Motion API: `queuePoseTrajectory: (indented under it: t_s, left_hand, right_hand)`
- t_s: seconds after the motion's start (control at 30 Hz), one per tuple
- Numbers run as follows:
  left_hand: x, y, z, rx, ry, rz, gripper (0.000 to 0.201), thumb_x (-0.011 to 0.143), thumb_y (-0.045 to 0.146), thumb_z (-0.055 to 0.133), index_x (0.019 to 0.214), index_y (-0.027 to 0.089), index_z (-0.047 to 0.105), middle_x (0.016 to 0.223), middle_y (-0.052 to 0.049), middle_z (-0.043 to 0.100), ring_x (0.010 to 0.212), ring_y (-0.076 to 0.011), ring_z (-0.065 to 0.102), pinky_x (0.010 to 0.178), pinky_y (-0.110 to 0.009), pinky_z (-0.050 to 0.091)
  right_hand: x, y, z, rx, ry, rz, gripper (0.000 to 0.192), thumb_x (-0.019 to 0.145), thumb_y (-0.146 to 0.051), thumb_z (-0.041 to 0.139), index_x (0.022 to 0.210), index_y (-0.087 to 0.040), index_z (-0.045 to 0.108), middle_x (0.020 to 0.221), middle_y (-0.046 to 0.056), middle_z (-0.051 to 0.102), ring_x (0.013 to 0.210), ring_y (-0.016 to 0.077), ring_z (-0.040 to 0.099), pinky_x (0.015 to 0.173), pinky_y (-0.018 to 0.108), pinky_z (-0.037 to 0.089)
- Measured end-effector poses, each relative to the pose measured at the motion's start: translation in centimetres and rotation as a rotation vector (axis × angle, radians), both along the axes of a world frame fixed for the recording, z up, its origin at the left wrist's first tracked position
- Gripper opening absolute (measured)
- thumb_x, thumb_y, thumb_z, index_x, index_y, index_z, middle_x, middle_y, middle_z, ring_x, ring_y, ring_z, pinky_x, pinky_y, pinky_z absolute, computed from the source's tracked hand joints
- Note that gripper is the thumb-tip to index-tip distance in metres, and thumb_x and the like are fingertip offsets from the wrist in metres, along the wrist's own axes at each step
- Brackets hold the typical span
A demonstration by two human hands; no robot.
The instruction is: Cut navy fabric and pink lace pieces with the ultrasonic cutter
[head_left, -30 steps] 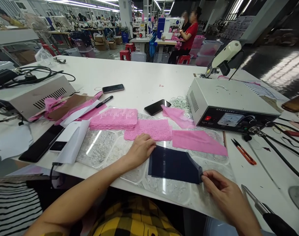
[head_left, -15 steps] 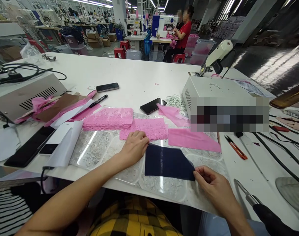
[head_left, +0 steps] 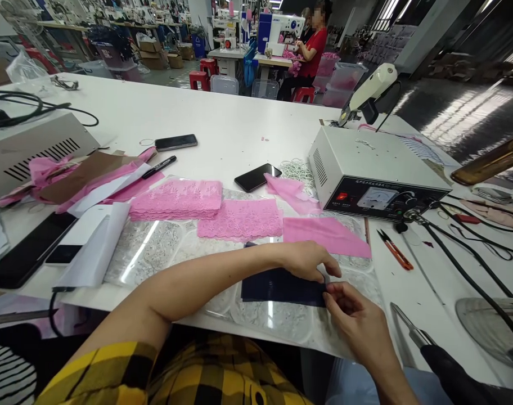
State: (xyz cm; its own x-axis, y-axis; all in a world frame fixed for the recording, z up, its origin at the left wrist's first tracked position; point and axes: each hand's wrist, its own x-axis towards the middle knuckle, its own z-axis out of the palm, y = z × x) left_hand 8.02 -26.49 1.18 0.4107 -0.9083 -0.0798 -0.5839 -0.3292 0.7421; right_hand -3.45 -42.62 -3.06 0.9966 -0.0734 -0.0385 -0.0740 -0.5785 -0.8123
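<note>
A dark navy fabric piece (head_left: 277, 288) lies flat on the marbled mat (head_left: 155, 253) in front of me. My right hand (head_left: 358, 315) pinches its right corner between thumb and fingertips. Reaching across the fabric, my left hand (head_left: 311, 261) hovers over the same right end, fingers apart and bent downward; its forearm hides the upper part of the piece. Just beyond are a pink lace piece (head_left: 242, 219), a thicker stack of pink lace (head_left: 178, 198) and a plain pink fabric piece (head_left: 324, 236) with a slanted right end.
A grey control box (head_left: 378, 174) with a dial stands at the back right. Orange thread snips (head_left: 395, 250) and a black-handled tool (head_left: 442, 360) lie on the right. Phones (head_left: 257, 177), a marker (head_left: 159, 167) and paper (head_left: 98, 247) are spread around. A person in red sits at a sewing machine.
My left hand has left the fabric's upper left corner and crossed to its right end. The right hand still pinches the right corner. The view has shifted slightly.
</note>
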Motion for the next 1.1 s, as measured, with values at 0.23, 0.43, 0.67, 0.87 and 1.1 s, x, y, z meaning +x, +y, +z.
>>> queuePoseTrajectory:
  t_s: [0.23, 0.43, 0.67, 0.87, 1.1]
  left_hand:
    - [0.6, -0.2, -0.3, 0.025, 0.079, -0.014, 0.026, 0.070, 0.008, 0.074, 0.095, 0.017, 0.071, 0.077, 0.003, 0.066, 0.071, -0.0122, 0.058, 0.064, -0.021, 0.042]
    - [0.6, 0.2, -0.4, 0.031, 0.116, 0.013, 0.010, 0.073, 0.006, 0.070, 0.079, 0.014, 0.071, 0.068, 0.003, 0.062, 0.065, -0.0095, 0.055, 0.060, -0.019, 0.039]
    - [0.4, 0.8, -0.4, 0.016, 0.163, 0.076, 0.009, 0.076, 0.006, 0.066, 0.078, 0.014, 0.067, 0.066, 0.005, 0.059, 0.061, -0.0072, 0.053, 0.061, -0.017, 0.039]
    - [0.3, 0.8, -0.4, 0.007, 0.188, 0.103, 0.007, 0.076, 0.007, 0.065, 0.077, 0.013, 0.065, 0.063, 0.006, 0.057, 0.058, -0.0059, 0.050, 0.060, -0.017, 0.038]
    - [0.2, 1.0, -0.9, -0.023, 0.216, 0.159, 0.011, 0.074, 0.003, 0.059, 0.076, 0.013, 0.064, 0.062, 0.006, 0.056, 0.056, -0.0056, 0.048, 0.059, -0.017, 0.037]
  right_hand:
    - [0.0, 0.2, 0.0, 0.035, -0.013, -0.010, 0.032, 0.075, -0.050, 0.060, 0.081, -0.019, 0.067, 0.064, 0.002, 0.060, 0.054, 0.0139, 0.054, 0.051, 0.024, 0.044]
    - [0.0, 0.4, 0.1, 0.053, 0.012, -0.030, 0.033, 0.074, -0.051, 0.059, 0.079, -0.019, 0.066, 0.061, 0.002, 0.060, 0.052, 0.0149, 0.055, 0.050, 0.025, 0.045]
    - [0.2, 0.9, 0.5, 0.034, -0.006, -0.024, 0.029, 0.075, -0.048, 0.056, 0.073, -0.020, 0.064, 0.059, 0.002, 0.060, 0.052, 0.0148, 0.053, 0.050, 0.025, 0.043]
    - [0.3, 1.1, 0.5, 0.024, -0.015, -0.021, 0.024, 0.075, -0.043, 0.054, 0.068, -0.021, 0.061, 0.056, 0.000, 0.056, 0.050, 0.0136, 0.052, 0.050, 0.024, 0.040]
    - [0.4, 1.2, 0.6, 0.023, -0.028, -0.027, 0.022, 0.074, -0.040, 0.052, 0.065, -0.021, 0.060, 0.054, -0.001, 0.054, 0.049, 0.0131, 0.050, 0.049, 0.024, 0.039]
